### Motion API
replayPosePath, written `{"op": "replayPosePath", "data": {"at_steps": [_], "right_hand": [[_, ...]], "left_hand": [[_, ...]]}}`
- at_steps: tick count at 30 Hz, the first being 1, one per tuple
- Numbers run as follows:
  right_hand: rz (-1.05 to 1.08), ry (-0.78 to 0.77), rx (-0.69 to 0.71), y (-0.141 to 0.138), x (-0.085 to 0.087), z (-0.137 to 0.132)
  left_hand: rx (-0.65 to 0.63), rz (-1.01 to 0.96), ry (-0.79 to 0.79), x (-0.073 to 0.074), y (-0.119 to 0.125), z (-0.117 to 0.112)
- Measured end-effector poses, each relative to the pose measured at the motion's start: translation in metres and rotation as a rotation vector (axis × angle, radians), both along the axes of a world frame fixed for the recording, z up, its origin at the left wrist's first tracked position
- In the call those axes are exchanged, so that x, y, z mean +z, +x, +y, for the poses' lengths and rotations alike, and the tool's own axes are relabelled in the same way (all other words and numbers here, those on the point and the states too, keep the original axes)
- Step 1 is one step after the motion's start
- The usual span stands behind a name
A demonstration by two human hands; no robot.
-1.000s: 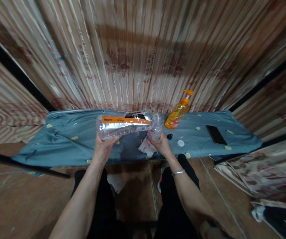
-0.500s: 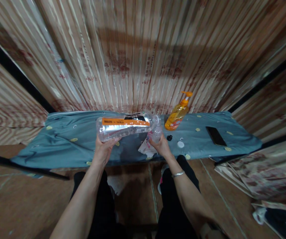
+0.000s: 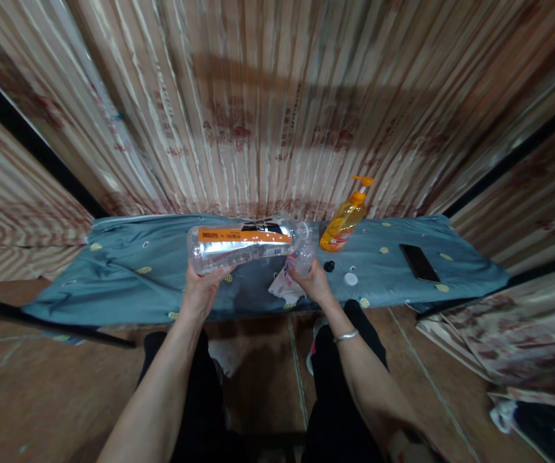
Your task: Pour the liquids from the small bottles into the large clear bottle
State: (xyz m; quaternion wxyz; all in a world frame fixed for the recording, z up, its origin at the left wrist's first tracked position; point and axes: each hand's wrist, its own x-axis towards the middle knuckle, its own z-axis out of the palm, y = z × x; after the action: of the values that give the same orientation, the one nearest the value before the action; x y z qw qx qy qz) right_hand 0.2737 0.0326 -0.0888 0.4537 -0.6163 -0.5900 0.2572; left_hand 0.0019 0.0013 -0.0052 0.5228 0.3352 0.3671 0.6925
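My left hand [image 3: 203, 286] is wrapped round the base end of a large clear plastic bottle [image 3: 243, 241] with an orange and silver label. The bottle lies nearly level, its uncapped neck pointing right. My right hand [image 3: 313, 278] grips a smaller clear plastic bottle [image 3: 301, 258], whose top is right by the large bottle's mouth; whether the two touch I cannot tell. Beneath the right hand is a crumpled white tissue or wrapper [image 3: 287, 288]. A black cap [image 3: 329, 265] and a white cap [image 3: 350, 279] lie just right of that hand.
A pump bottle of orange-yellow liquid [image 3: 343, 225] stands behind the caps. Farther right lies a black phone [image 3: 419, 263]. All rest on a narrow surface under a blue-green cloth [image 3: 123, 270], between black poles [image 3: 40, 141] and patterned curtains [image 3: 258, 116]. A dark item lies on the floor at lower right.
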Motion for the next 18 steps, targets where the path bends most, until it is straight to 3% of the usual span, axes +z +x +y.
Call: {"op": "replayPosePath", "data": {"at_steps": [18], "right_hand": [[0.021,-0.012,-0.008,-0.0036,0.0065,-0.0036]], "left_hand": [[0.001,-0.004,-0.021,0.0,-0.0023,-0.0008]]}}
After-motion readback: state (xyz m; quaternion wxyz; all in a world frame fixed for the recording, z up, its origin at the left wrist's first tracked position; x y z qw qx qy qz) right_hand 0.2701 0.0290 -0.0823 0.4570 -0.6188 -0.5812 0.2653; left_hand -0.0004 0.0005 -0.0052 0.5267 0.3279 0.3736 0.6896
